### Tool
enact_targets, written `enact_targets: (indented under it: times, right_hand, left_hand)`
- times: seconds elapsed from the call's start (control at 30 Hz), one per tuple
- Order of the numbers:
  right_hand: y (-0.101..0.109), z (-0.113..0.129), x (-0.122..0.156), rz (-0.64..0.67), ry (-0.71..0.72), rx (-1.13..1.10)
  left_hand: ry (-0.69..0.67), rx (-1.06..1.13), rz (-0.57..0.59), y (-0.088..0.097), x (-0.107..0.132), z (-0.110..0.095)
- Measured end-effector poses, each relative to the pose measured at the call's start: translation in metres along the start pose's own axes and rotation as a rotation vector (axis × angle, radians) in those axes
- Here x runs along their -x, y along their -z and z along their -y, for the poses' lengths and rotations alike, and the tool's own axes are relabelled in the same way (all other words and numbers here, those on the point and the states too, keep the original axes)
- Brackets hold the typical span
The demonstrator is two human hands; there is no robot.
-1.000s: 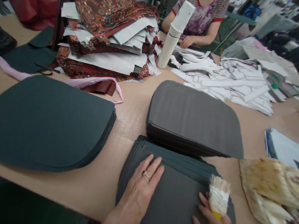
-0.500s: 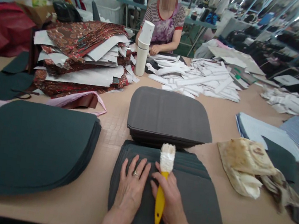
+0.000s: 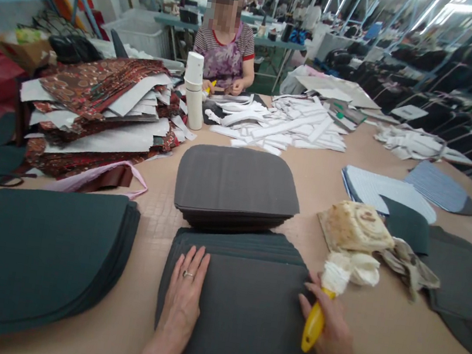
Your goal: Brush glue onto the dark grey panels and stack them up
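Note:
My left hand (image 3: 184, 292) lies flat with fingers stretched out on the left part of a fanned stack of dark grey sheets (image 3: 243, 308) at the table's near edge. My right hand (image 3: 325, 332) is closed around the yellow handle of a brush (image 3: 322, 303), whose white bristles sit at the stack's right edge, close to a glue-stained cloth (image 3: 356, 230). A second, neat stack of grey sheets (image 3: 234, 186) lies just beyond the fanned one.
A big stack of dark green rounded pieces (image 3: 29, 252) fills the near left. Patterned fabric and white paper (image 3: 100, 103) pile at the left. A white tube (image 3: 195, 91), white strips (image 3: 288, 125) and a seated person (image 3: 223, 60) are at the far side. Blue and grey pieces (image 3: 419, 198) lie right.
My right hand has swept the brush from the middle of the fanned stack to its right edge. My left hand has stayed flat on the sheets. The camera has tilted up.

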State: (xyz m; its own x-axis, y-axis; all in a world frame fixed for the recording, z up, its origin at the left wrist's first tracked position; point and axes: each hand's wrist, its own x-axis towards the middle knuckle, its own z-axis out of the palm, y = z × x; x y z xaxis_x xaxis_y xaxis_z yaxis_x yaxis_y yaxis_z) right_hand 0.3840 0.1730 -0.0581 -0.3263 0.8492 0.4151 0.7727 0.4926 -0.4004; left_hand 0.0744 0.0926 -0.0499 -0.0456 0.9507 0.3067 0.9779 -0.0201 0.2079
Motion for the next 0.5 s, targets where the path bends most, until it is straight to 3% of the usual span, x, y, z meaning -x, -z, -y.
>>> enact_targets:
  times: [0.13,0.23,0.3,0.37,0.5]
  right_hand:
    - [-0.026,0.017,-0.022,-0.018,0.127,-0.065]
    - [-0.041,0.015,-0.032,-0.024,0.186,-0.041]
    - [-0.048,0.009,-0.035,-0.027,0.221,-0.036]
    - [-0.051,0.004,-0.037,-0.040,0.254,-0.037]
    - [-0.053,0.001,-0.038,-0.048,0.285,-0.030]
  left_hand:
    - [0.040,-0.037,0.002,0.009,-0.013,-0.008]
    - [0.011,-0.037,0.058,0.014,-0.030,-0.042]
    - [-0.065,0.028,0.139,0.010,-0.038,-0.066]
    - [-0.042,0.047,0.170,0.003,-0.042,-0.078]
    - [0.090,-0.025,0.164,-0.002,-0.033,-0.062]
